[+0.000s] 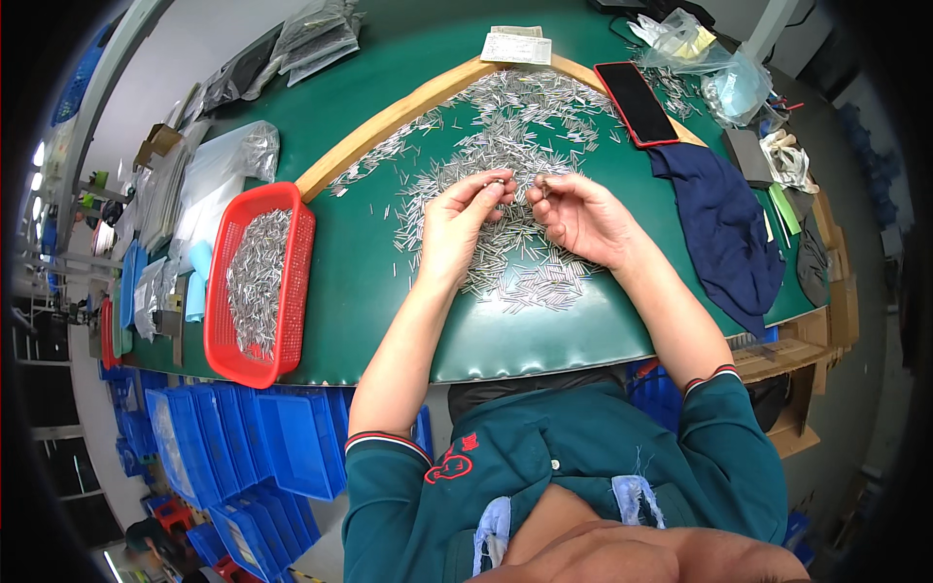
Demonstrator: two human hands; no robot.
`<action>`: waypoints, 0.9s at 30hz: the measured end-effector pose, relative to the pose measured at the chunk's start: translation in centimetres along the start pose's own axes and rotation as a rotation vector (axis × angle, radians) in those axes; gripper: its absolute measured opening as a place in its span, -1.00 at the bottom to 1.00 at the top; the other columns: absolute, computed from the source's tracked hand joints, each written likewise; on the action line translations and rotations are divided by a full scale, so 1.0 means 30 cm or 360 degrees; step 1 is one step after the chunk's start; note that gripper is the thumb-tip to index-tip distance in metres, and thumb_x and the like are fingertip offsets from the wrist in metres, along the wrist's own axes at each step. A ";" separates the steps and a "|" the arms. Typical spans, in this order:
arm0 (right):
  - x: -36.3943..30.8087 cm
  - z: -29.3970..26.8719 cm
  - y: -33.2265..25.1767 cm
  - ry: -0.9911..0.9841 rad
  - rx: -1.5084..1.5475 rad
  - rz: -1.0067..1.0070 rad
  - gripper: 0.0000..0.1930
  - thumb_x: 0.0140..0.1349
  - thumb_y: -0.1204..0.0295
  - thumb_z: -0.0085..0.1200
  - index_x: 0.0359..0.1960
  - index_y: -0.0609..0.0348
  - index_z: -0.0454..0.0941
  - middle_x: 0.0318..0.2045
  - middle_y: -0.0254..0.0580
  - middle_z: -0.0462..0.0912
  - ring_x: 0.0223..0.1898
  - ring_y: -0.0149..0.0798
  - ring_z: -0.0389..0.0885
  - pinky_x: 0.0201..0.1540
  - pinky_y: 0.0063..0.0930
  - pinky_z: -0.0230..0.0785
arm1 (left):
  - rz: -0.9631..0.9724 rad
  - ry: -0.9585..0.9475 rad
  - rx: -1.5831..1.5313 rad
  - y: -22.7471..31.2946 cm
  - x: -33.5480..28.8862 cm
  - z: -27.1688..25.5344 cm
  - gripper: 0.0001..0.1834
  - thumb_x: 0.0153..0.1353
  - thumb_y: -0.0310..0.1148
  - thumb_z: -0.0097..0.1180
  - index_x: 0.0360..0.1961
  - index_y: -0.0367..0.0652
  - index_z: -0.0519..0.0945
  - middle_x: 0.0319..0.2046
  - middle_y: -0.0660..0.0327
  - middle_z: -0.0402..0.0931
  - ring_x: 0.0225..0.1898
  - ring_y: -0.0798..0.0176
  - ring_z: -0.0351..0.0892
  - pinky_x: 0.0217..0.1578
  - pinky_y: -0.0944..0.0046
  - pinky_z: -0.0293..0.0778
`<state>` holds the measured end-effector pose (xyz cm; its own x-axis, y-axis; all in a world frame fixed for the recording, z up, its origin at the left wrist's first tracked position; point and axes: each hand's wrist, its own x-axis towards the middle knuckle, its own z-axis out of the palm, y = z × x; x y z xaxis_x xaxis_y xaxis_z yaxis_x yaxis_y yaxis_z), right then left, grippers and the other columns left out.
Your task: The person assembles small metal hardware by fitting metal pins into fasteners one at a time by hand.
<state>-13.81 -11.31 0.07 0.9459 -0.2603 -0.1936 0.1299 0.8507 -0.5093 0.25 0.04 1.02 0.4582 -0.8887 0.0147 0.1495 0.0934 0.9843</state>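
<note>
Two bare hands, slightly apart: left hand (459,223) pinches a tiny metallic bit (501,182), kind indistinct; right hand (593,223) has curled fingers, and whether it grips anything cannot be told. Slim, shiny metal pins (530,290) lie loose beneath and around, on a smooth green tabletop (360,282). Outward: wooden strip (398,121); red perforated plastic basket (299,272), pins inside; rumpled navy cloth (724,228).

We look down from head height, close above the bench (360,291), by its near edge. Our fisheye faces its far edge.
</note>
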 end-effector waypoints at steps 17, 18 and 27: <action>-0.011 0.074 0.059 0.0399 -0.1036 -0.0494 -0.84 0.16 0.38 0.02 -0.29 0.19 0.49 -0.47 -0.45 0.48 -0.48 -0.66 0.35 -0.46 -0.81 0.24 | 0.0502 0.0049 0.0688 -0.032 -0.014 0.032 -0.74 0.11 -0.47 0.04 -0.14 -0.11 0.56 -0.32 0.17 0.52 -0.27 0.36 0.47 -0.26 0.42 0.38; -0.010 0.088 0.065 0.0411 -0.1072 -0.0611 -0.84 0.16 0.41 0.01 -0.28 0.21 0.48 -0.45 -0.42 0.49 -0.43 -0.64 0.37 -0.39 -0.77 0.25 | 0.0501 0.0048 0.0690 -0.030 -0.015 0.032 -0.74 0.11 -0.47 0.04 -0.14 -0.11 0.56 -0.32 0.17 0.52 -0.27 0.36 0.47 -0.26 0.42 0.38; -0.007 0.059 0.071 0.0336 -0.1469 -0.0976 -0.87 0.15 0.50 -0.01 -0.29 0.25 0.48 -0.40 -0.40 0.51 -0.38 -0.61 0.39 -0.31 -0.73 0.24 | 0.0422 -0.0075 0.0369 -0.034 -0.012 0.032 -0.72 0.13 -0.48 0.00 -0.10 -0.21 0.52 -0.26 0.17 0.51 -0.21 0.38 0.45 -0.16 0.45 0.34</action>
<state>-13.19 -8.63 0.51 0.7173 -0.6646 0.2092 0.2033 -0.0876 -0.9752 -0.91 -0.15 0.18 0.4127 -0.8675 0.2776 -0.1747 0.2237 0.9589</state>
